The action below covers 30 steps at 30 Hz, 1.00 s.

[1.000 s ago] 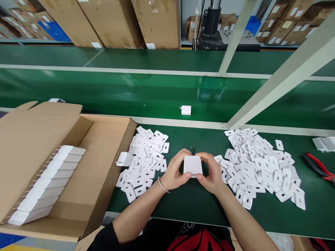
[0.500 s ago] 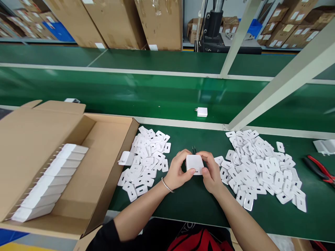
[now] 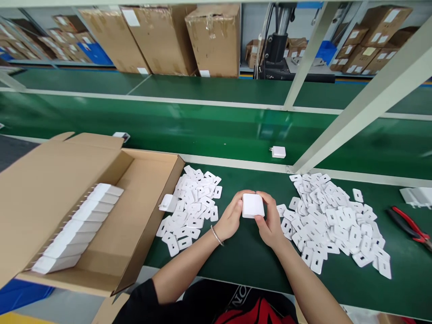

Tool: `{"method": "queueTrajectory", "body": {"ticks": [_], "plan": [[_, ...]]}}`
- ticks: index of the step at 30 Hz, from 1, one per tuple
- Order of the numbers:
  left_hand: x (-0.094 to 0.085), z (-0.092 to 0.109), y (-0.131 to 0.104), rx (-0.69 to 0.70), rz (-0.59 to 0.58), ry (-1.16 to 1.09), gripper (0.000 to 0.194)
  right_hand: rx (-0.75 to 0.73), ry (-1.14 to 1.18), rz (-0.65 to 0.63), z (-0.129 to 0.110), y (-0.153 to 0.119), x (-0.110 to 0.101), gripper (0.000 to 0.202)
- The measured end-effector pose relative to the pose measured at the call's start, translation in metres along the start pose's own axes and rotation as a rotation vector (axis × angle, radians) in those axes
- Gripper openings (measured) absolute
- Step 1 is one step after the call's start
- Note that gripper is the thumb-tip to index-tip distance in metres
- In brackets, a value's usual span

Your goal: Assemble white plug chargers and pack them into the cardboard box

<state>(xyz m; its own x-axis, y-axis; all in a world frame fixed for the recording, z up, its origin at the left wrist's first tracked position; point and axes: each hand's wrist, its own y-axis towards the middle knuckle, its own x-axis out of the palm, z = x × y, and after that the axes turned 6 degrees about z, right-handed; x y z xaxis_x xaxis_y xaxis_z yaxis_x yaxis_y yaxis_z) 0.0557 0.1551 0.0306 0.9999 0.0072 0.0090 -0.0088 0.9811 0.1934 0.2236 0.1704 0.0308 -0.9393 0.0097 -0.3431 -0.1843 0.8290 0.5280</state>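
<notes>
A white plug-in charger [image 3: 253,205] is held between both hands above the green work surface. My left hand [image 3: 232,217] grips its left side, and my right hand [image 3: 271,220] closes on its right side with the thumb at the lower corner. The prongs no longer show; fingers cover the far edge. To the left of my hands lies a heap of small white slotted plates [image 3: 194,198]. A larger pile of similar plates [image 3: 334,216] spreads to the right. One more charger [image 3: 168,203] rests against the left heap, beside the carton.
An open cardboard box [image 3: 141,216] at left holds a row of white chargers [image 3: 79,227]. Another charger [image 3: 278,152] sits on the green conveyor belt [image 3: 202,130]. Red-black pliers [image 3: 410,227] lie far right. A slanted white post [image 3: 357,94] rises at the right.
The charger has tipped in my hands, so its prongs are out of sight. My left thumb has come off its front face. The view has shifted; the charger on the belt sits farther right.
</notes>
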Motion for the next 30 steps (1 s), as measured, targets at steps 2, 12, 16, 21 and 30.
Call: {"method": "queueTrajectory", "body": {"ticks": [2, 12, 16, 21, 30], "plan": [[0.004, 0.003, 0.001, 0.054, 0.029, -0.008, 0.056, -0.027, -0.037, 0.004, -0.001, 0.003, -0.002, 0.05], [-0.022, 0.05, 0.005, 0.09, 0.164, 0.003, 0.037, 0.074, -0.217, 0.139, 0.003, 0.008, -0.008, 0.04], [-0.106, 0.073, 0.001, 0.175, 0.473, 0.357, 0.031, 0.318, -0.531, 0.157, 0.021, 0.016, -0.016, 0.048], [-0.24, 0.074, 0.004, -0.067, 0.69, 1.237, 0.03, 0.429, -0.707, -0.003, 0.032, 0.019, -0.025, 0.052], [-0.337, 0.039, -0.004, -0.339, 0.658, 1.495, 0.033, 0.165, -0.347, 0.056, 0.03, 0.02, -0.013, 0.036]]}}
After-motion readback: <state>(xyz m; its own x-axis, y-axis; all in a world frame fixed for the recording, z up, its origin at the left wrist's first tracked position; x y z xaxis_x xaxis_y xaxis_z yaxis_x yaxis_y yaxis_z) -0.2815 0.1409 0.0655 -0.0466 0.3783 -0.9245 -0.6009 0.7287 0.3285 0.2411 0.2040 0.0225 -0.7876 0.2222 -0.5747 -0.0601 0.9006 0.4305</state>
